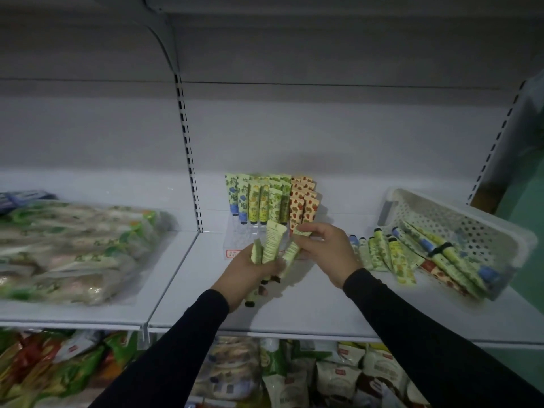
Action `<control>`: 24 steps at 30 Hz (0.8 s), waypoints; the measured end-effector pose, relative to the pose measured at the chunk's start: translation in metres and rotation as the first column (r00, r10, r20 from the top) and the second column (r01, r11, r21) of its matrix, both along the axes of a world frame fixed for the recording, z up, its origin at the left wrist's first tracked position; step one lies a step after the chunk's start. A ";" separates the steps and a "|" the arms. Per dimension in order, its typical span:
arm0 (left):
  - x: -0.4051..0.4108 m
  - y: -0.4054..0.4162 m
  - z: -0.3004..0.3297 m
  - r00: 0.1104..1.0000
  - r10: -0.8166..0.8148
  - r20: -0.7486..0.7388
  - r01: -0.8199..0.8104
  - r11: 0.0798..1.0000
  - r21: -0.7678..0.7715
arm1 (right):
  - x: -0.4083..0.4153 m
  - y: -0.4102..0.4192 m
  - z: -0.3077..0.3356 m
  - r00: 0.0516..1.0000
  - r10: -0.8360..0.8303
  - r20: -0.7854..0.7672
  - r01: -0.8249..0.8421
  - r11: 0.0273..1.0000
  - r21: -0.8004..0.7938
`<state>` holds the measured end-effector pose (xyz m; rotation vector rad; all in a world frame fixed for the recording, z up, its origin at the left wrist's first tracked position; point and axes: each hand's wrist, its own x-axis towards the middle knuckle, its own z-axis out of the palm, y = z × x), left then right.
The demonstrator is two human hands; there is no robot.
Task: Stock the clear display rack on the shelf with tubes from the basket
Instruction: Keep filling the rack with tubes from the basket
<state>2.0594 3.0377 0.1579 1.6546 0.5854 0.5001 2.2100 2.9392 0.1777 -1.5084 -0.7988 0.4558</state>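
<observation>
A clear display rack (235, 237) stands on the white shelf (294, 307), its back rows filled with upright blue, yellow, green and strawberry-print tubes (266, 201). Just in front of it my left hand (250, 275) grips a bunch of several green tubes (272, 242), caps pointing down. My right hand (326, 248) pinches the flat end of one green tube (301, 231) above that bunch. A white perforated basket (482, 228) lies tipped on the shelf at the right, with several tubes (412, 254) spilling out of it.
A large clear bag of packaged goods (73, 248) lies on the shelf at the left. A slotted upright (188, 154) divides the back panel. The lower shelf is packed with snack bags (323, 375).
</observation>
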 end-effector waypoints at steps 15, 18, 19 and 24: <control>-0.004 0.008 -0.003 0.986 -0.144 0.083 0.158 0.966 -0.205 | -0.004 0.004 0.025 0.990 0.125 0.059 -0.115 0.983 -0.141; -0.007 0.010 -0.002 0.975 -0.177 0.132 0.210 0.928 -0.308 | 0.005 0.006 0.028 0.977 0.187 -0.105 -0.199 0.973 -0.116; -0.007 0.010 -0.002 0.972 -0.183 0.146 0.222 0.917 -0.330 | 0.007 0.006 0.029 0.970 0.200 -0.136 -0.216 0.969 -0.116; -0.004 0.022 -0.005 0.971 -0.125 0.206 0.200 0.894 -0.401 | 0.017 0.005 0.035 0.966 0.171 -0.194 -0.189 0.979 -0.082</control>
